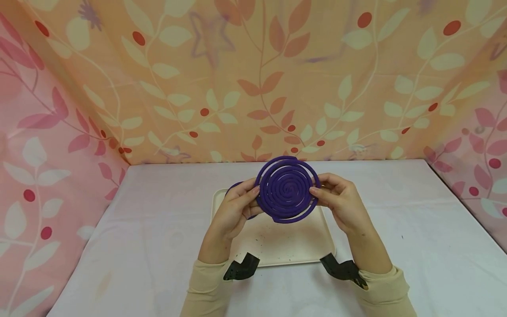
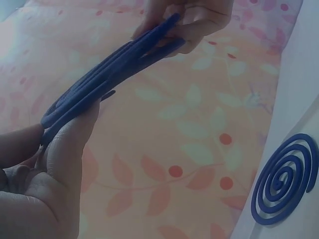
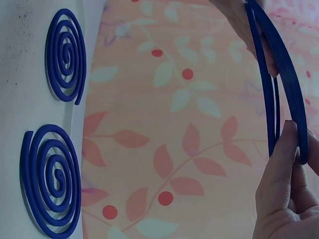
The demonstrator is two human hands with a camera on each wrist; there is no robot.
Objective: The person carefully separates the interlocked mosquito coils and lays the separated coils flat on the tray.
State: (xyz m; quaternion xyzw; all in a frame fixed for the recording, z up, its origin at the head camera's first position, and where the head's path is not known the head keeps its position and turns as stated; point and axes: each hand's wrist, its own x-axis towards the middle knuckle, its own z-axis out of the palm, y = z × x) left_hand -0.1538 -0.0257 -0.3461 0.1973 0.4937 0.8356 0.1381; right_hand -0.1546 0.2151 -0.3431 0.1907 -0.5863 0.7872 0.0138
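A purple mosquito coil point(image 1: 289, 188), apparently with more than one spiral layered together, is held up by both hands above the tray. My left hand point(image 1: 239, 204) pinches its left edge between thumb and fingers. At the opposite edge, my right hand point(image 1: 336, 198) pinches it the same way. Seen edge-on in the left wrist view, the held coil point(image 2: 109, 74) shows its layers slightly spread. Two more coils, an upper coil point(image 3: 66, 56) and a lower coil point(image 3: 51, 181), lie flat in the right wrist view; the held one mostly hides them in the head view.
A cream rectangular tray point(image 1: 277, 246) stands on the white-covered table point(image 1: 158, 246), with small dark crumbs on it. Patterned cloth point(image 1: 261, 79) hangs behind and at both sides. Black straps point(image 1: 242, 267) sit at the wrists.
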